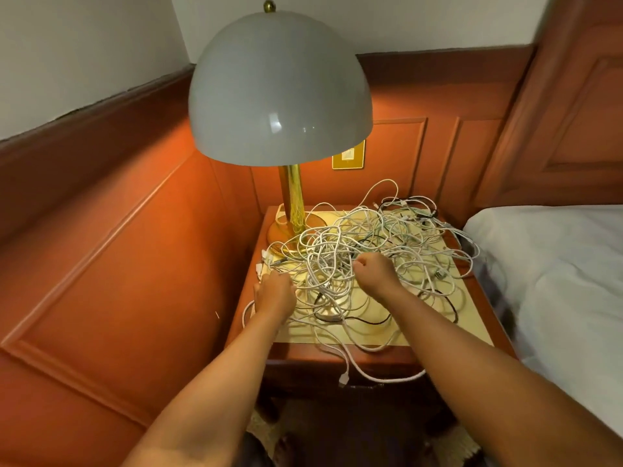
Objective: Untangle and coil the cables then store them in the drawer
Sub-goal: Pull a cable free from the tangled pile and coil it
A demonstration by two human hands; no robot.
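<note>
Two bare forearms come in from the bottom, so both hands are already in the mess. Left hand point(274, 293) sits at the near-left edge of the cables point(364, 251), fingers curled into strands there. Right hand point(372, 269) is fisted mid-pile, apparently pinching a white strand, can't fully tell. The whole tangle covers the nightstand point(381, 332) beside the lamp point(279, 89), one plug dangling over the drawer point(371, 382). I'd find a free end first and feed it back through, not yank.

White and black cables point(357, 251) — grey-shaded, brass-stemmed lamp point(279, 89) — reddish-brown nightstand point(485, 318).
</note>
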